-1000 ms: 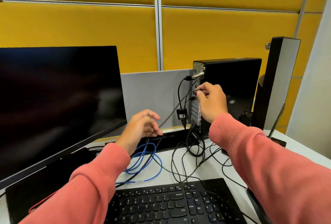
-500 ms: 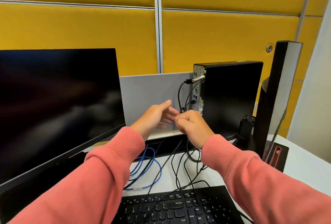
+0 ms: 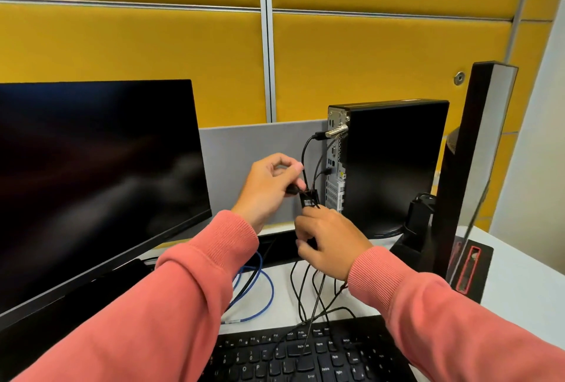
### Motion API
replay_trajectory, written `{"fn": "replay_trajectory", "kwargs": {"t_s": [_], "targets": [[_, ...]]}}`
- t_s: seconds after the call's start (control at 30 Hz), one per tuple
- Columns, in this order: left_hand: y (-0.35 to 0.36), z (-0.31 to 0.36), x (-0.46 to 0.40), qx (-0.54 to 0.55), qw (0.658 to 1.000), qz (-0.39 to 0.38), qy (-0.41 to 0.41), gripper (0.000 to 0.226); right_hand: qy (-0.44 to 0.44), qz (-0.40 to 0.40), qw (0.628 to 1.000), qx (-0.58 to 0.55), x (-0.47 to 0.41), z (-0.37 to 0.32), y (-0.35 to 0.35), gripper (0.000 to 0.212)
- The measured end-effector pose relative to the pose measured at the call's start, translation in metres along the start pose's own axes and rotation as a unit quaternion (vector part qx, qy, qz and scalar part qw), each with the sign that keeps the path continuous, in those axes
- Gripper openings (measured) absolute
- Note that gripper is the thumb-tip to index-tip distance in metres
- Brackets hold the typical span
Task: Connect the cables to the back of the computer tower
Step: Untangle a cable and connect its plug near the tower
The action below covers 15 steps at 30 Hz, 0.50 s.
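A slim black computer tower [image 3: 394, 164] stands upright at the back of the desk, its port panel [image 3: 334, 167] facing left. Black cables [image 3: 308, 149] hang from plugs in that panel. My left hand [image 3: 269, 187] is raised just left of the panel and pinches a black cable end beside a small black labelled adapter block [image 3: 309, 200]. My right hand [image 3: 328, 242] sits below the block with fingers curled round the cables running down from it. Loose black cables [image 3: 308, 293] trail down to the desk.
A large dark monitor [image 3: 94, 180] fills the left. A second screen [image 3: 477, 164] stands edge-on at the right on its stand. A black keyboard [image 3: 305, 354] lies at the front edge. A coiled blue cable [image 3: 260, 287] lies on the white desk. A grey divider [image 3: 253, 161] and yellow wall panels close the back.
My right hand left the tower's ports and came down to the hanging cables. My left hand rose from the desk to the adapter block and took hold of a cable end.
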<state>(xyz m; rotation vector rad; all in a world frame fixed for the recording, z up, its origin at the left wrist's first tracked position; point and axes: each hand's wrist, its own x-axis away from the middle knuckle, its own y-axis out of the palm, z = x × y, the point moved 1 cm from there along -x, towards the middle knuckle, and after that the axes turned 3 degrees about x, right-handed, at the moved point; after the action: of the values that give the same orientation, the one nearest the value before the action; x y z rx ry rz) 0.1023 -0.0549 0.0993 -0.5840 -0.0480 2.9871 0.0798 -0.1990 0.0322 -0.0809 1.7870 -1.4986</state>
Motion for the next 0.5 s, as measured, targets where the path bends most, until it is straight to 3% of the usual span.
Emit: {"fn": "replay_trajectory", "kwargs": {"t_s": [0.17,0.33,0.5], "targets": [[0.003,-0.007,0.008,0.022,0.996,-0.070,-0.043,0.028,0.020,0.012,1.000,0.007,0.004,0.006,0.002,0.011],[0.009,-0.012,0.010,0.095,0.995,-0.026,-0.028,0.026,-0.005,0.057,0.998,0.037,0.002,0.002,0.001,0.004],[0.002,0.005,-0.005,0.211,0.975,0.072,-0.026,0.018,0.027,0.157,0.987,0.036,0.005,-0.001,-0.003,0.053]]}}
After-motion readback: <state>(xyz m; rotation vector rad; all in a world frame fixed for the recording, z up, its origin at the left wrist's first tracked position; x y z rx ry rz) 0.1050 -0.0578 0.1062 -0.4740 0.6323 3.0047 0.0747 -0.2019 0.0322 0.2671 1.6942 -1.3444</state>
